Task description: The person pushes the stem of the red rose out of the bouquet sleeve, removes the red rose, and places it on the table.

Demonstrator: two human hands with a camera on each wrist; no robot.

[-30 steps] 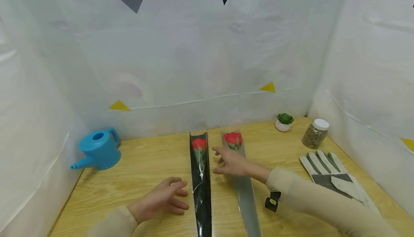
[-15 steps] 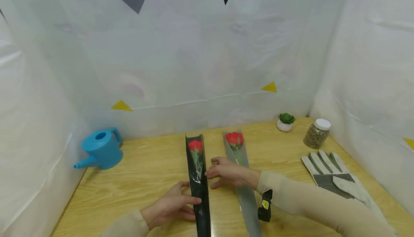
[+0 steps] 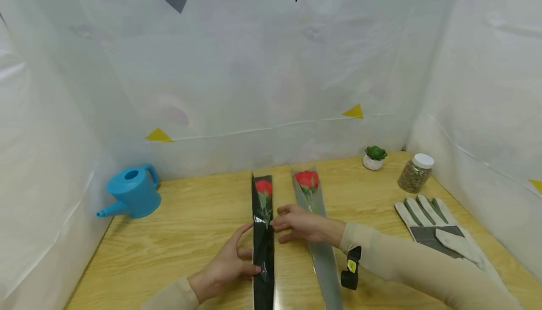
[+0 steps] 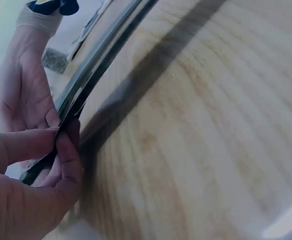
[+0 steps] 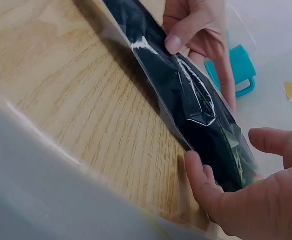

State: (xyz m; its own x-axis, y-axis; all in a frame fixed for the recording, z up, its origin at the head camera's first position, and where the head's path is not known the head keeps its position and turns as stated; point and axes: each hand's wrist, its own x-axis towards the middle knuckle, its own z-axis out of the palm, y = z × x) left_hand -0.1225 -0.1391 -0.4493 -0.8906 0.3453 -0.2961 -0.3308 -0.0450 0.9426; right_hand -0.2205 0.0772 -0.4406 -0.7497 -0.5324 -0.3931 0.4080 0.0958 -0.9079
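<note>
Both hands on the black sleeve (image 3: 263,234), mid-surface: left hand (image 3: 228,265) pinches its near edge, right hand (image 3: 301,225) pinches farther up, so it lifts level.

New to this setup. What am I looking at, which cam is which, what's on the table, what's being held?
No robot here: a person works with two bare hands, filmed by three cameras. The wide picture comes from a head camera; the two close-ups come from cameras on each wrist. On the wooden table lie a rose in a black sleeve, a rose in a grey sleeve, a blue watering can, a small potted plant, a jar and gloves. The left hand and right hand both grip the black sleeve by its edges.
</note>
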